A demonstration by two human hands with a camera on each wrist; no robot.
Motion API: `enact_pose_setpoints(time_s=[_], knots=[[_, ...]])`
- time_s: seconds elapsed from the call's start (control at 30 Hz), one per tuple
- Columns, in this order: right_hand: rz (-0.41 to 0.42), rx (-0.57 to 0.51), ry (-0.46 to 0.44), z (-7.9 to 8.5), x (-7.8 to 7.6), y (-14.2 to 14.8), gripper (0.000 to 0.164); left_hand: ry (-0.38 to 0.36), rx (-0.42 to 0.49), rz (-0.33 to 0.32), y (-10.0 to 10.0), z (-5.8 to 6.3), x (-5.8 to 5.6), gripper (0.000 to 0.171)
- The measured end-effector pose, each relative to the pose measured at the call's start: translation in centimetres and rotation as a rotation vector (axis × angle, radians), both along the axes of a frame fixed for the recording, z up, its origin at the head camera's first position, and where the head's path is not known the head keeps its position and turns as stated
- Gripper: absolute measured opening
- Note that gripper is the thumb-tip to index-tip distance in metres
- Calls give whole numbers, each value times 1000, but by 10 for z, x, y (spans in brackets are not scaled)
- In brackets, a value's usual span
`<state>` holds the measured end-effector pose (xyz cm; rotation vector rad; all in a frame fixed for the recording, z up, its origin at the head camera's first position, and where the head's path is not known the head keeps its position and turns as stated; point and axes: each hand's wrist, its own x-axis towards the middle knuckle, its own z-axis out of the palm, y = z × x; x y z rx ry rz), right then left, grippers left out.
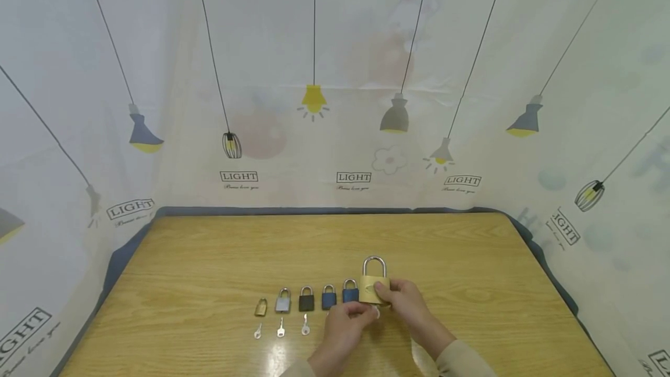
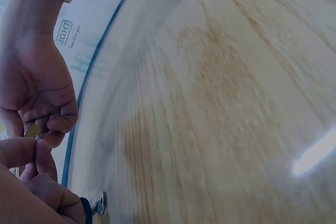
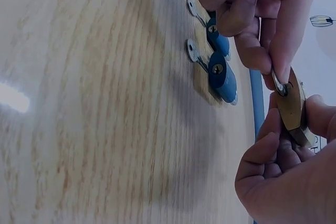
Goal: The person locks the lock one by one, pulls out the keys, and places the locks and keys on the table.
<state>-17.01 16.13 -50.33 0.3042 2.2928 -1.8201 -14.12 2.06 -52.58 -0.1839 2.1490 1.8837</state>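
A large brass padlock (image 1: 368,290) with a closed-looking steel shackle is held up off the table by my right hand (image 1: 413,307), thumb on its front face. Just below it, my left hand (image 1: 342,330) pinches a small silver key (image 3: 279,83) between thumb and fingertips. In the right wrist view the key meets the keyhole in the bottom of the brass padlock; how deep it sits cannot be told. The left wrist view shows my left hand (image 2: 44,192) at the lower left, its fingertips close to the brass body, most of which is hidden.
Left of my hands, a row holds a small brass padlock (image 1: 260,308), a silver padlock (image 1: 282,302), a black padlock (image 1: 306,300) and two blue padlocks (image 1: 328,298). Keys (image 1: 281,328) lie below them on the wooden table (image 1: 209,260). A printed curtain (image 1: 293,28) surrounds the table.
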Motion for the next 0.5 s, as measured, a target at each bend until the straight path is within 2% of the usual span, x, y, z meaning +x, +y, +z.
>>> enact_pose_setpoints(time_s=[0.2, 0.5], knots=[[18, -17, -5, -2, -1, -1, 26, 34, -28, 11, -2, 0, 1, 16], [16, -29, 12, -5, -3, -2, 30, 42, -30, 23, -4, 2, -1, 17]])
